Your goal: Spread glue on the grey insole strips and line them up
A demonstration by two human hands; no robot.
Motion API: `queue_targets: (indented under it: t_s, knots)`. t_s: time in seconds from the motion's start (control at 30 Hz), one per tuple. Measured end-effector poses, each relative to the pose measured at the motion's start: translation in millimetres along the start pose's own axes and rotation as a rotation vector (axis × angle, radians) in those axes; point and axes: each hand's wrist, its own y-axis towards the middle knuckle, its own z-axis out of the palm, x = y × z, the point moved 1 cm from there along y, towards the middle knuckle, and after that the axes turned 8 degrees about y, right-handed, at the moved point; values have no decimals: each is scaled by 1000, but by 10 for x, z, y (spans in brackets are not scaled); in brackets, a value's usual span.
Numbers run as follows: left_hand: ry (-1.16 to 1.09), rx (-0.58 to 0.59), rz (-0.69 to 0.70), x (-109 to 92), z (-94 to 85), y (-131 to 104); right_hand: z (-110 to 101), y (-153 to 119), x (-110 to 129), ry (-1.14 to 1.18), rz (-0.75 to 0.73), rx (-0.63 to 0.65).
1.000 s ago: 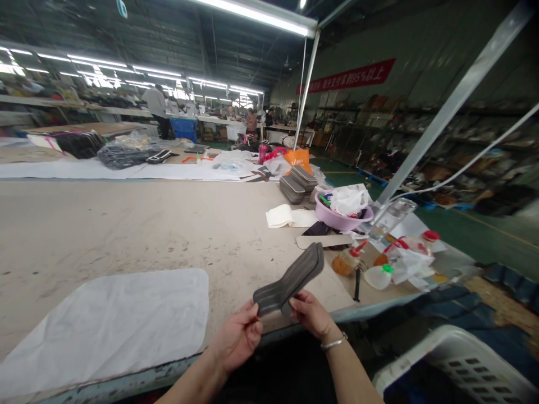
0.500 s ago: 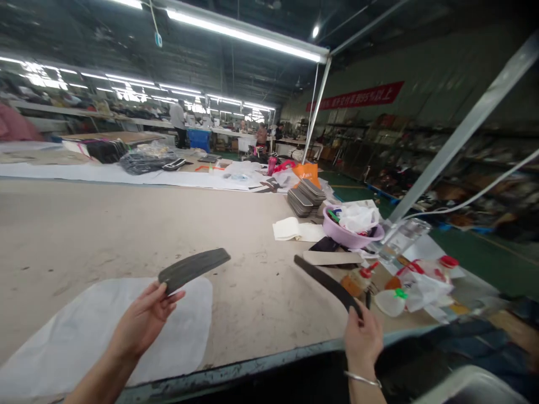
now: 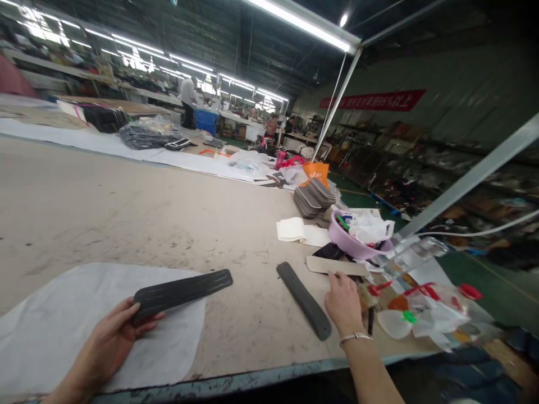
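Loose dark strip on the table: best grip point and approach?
I'd take the dark strip by its near end, right hand coming from above and the right, pinching across the long edges. It lies flat and narrow, that end closest.

Left hand (image 3: pixel 110 339): grips dark strip (image 3: pixel 183 292)
Right hand (image 3: pixel 344 300): at beige strip (image 3: pixel 336 266)
Second dark strip (image 3: pixel 304 301): flat on table (image 3: pixel 236 224)

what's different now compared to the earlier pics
The two dark strips were together in both hands, then drawn apart. The right hand has let go of its strip, which now lies on the table, and is at the beige strip. The left hand still holds the other dark strip. The purple basin and stacked pieces stayed put.
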Motion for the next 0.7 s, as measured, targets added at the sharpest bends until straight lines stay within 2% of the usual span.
queue_targets:
  t_s: [0.1, 0.23, 0.3, 0.37, 0.43, 0.53, 0.63, 0.7]
  knots:
    - [10, -13, 4, 54, 0, 6, 248, 337, -139, -186, 13, 64]
    - [-10, -6, -5, 97, -50, 34, 607, 515, -302, -303, 37, 103]
    - [10, 11, -6, 114, -72, 45, 701, 552, -371, -304, 25, 128]
    - [21, 20, 0, 124, -75, 45, 684, 598, -428, -281, -16, 111]
    - [15, 25, 17, 121, -55, 28, 542, 669, -448, -252, -66, 5]
    - [-7, 55, 53, 92, -1, -16, 150, 784, -324, -197, -171, -240]
    - [-42, 76, 106, 61, 41, -42, -307, 732, 59, -124, -293, -396]
    - [-70, 77, 129, 44, 52, -54, -559, 518, 462, -34, -422, -351]
